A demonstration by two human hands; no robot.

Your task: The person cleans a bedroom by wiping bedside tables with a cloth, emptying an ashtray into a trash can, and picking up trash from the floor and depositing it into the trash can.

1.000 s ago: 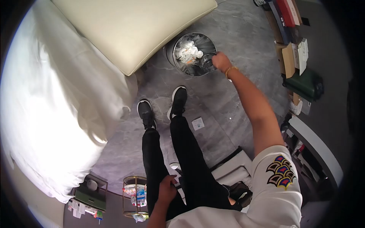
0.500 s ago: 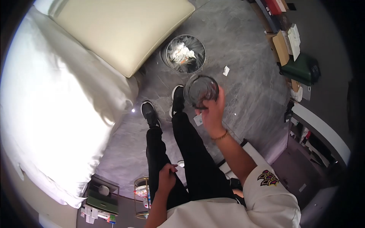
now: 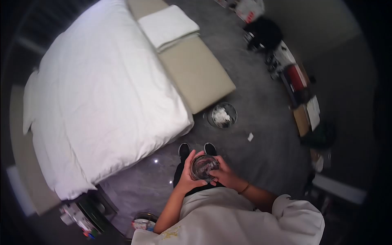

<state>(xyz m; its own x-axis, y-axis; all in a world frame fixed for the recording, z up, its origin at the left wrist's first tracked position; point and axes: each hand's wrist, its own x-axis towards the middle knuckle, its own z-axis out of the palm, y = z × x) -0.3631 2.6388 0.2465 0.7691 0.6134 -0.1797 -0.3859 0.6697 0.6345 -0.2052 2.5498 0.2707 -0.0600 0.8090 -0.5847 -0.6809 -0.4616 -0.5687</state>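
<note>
A round clear glass bowl (image 3: 205,167) is held between both hands in front of the body, above the shoes. My left hand (image 3: 189,175) wraps round its left side, with the fingers along the far rim. On the right side, my right hand (image 3: 223,173) grips the bowl, its thumb at the near edge. Beyond the hands, a round bin (image 3: 233,117) with a dark liner stands on the floor and holds crumpled white tissue (image 3: 221,116).
A bed with a white cover (image 3: 110,98) fills the left, beside a beige bench (image 3: 196,73) bearing a folded white cloth (image 3: 169,25). White scrap (image 3: 250,136) lies on the floor. Boxes (image 3: 302,120) line the right; a small rack (image 3: 143,222) stands lower left.
My right hand has brought the glass bowl from the bin back toward the body. My left hand has risen from the lap and taken hold of it too. The view has tilted up.
</note>
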